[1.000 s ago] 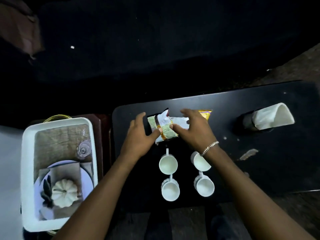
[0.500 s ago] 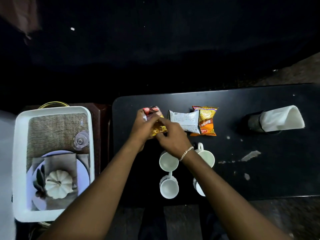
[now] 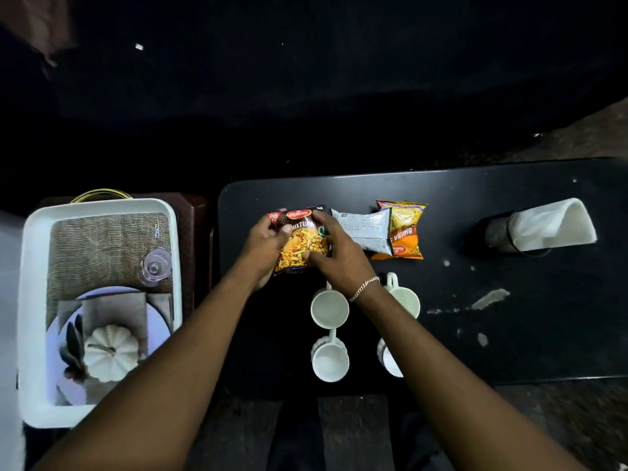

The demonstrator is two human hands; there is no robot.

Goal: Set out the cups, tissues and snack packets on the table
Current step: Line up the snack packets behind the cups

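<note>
On the black table [image 3: 509, 205] both hands hold a dark mixture snack packet [image 3: 300, 243] face up: my left hand [image 3: 263, 249] grips its left edge, my right hand [image 3: 339, 260] its right edge. To its right lie a silver-white packet [image 3: 365, 229], back side up, and an orange-yellow packet [image 3: 406, 232], overlapping. Several white cups stand in front: one [image 3: 329, 307] behind another [image 3: 330, 360], and two more [image 3: 406, 299] [image 3: 387, 360] partly hidden by my right forearm. A dark holder with white tissues [image 3: 550, 226] stands at the right.
A white tray [image 3: 34, 300] sits left of the table on a brown stand. It holds burlap, a clear glass [image 3: 156, 266], a plate, a grey napkin and a white pumpkin ornament [image 3: 110, 351]. Pale scuffs [image 3: 489, 299] mark the table's right half.
Both hands moved left from the silver-white and orange packets, which now lie uncovered. The mixture packet has been turned face up and flattened between my hands.
</note>
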